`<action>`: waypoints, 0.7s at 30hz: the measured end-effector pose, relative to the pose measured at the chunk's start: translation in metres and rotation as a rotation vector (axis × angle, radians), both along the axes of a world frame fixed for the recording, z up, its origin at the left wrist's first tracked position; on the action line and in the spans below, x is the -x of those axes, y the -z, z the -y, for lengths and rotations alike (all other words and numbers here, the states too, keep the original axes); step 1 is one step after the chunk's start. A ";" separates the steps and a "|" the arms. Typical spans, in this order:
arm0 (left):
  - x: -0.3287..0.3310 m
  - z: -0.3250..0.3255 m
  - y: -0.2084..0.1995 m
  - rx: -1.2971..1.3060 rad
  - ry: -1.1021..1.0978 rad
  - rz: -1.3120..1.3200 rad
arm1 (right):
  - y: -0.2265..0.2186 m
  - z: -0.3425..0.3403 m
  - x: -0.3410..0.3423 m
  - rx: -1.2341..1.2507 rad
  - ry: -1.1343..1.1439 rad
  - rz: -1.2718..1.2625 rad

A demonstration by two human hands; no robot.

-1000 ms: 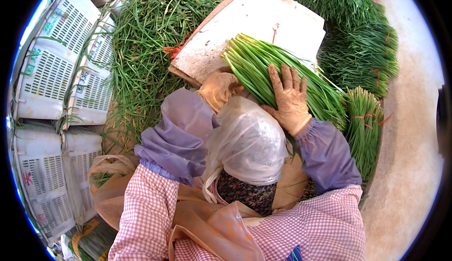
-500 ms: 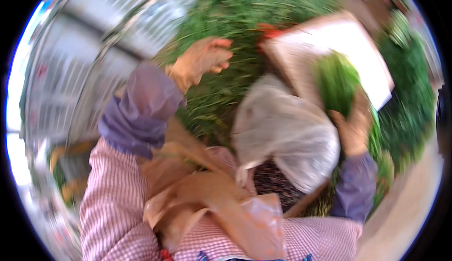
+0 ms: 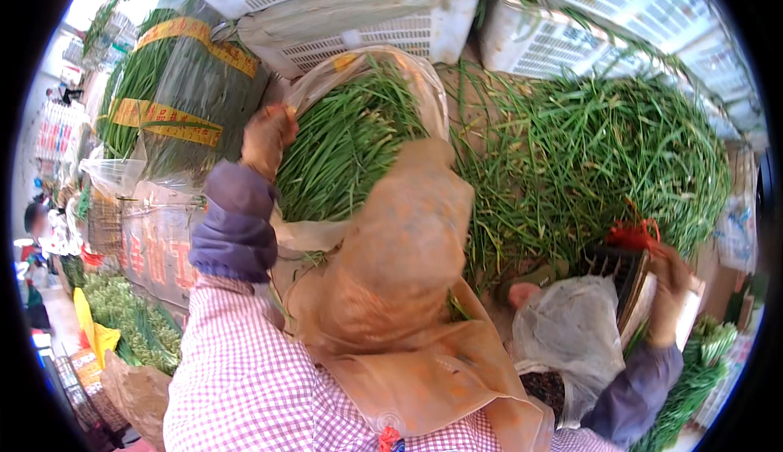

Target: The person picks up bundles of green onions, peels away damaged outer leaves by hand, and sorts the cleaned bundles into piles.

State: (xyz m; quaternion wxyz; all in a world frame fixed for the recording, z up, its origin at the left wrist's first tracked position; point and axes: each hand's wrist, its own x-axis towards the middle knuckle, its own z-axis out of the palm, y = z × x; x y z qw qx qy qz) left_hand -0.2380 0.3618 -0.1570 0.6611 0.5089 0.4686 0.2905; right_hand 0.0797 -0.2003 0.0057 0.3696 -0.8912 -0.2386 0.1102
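My left hand (image 3: 269, 136) is closed on the rim of a clear plastic bag (image 3: 436, 97). Long green leafy stalks (image 3: 347, 142), like garlic chives, lie heaped inside it. Over on the right, my right hand (image 3: 670, 289) is at the edge of a dark slatted tray (image 3: 626, 289), beside some red plastic ties (image 3: 636, 233). Its fingers are partly hidden, so their grip is unclear. A tan apron (image 3: 408, 248) covers my knees and stands against the near side of the bagged stalks.
Loose stalks (image 3: 595, 158) spread over the floor at the right. White slotted crates (image 3: 359, 40) line the back. A wrapped bale of greens (image 3: 179, 85) stands at the left. Crumpled translucent plastic (image 3: 567, 321) lies by my right forearm, and more green bunches (image 3: 701, 378) sit beyond it.
The view has swung left, bringing the bagged stalks before me. My left hand, spread before, is closed at the bag's rim. My right hand is off the green bunch it was on.
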 end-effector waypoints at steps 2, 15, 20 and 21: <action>0.018 0.003 0.041 -0.036 0.034 -0.293 | 0.028 -0.100 0.002 0.032 -0.203 -0.196; -0.103 -0.055 0.114 -1.001 0.538 -0.781 | 0.263 -0.385 0.149 -0.150 -0.879 -1.263; -0.108 -0.091 0.146 -0.758 0.754 -0.918 | 0.296 -0.377 0.152 -0.150 -0.671 -1.346; -0.110 -0.094 0.143 -0.649 0.841 -0.921 | 0.303 -0.373 0.148 -0.159 -0.642 -1.290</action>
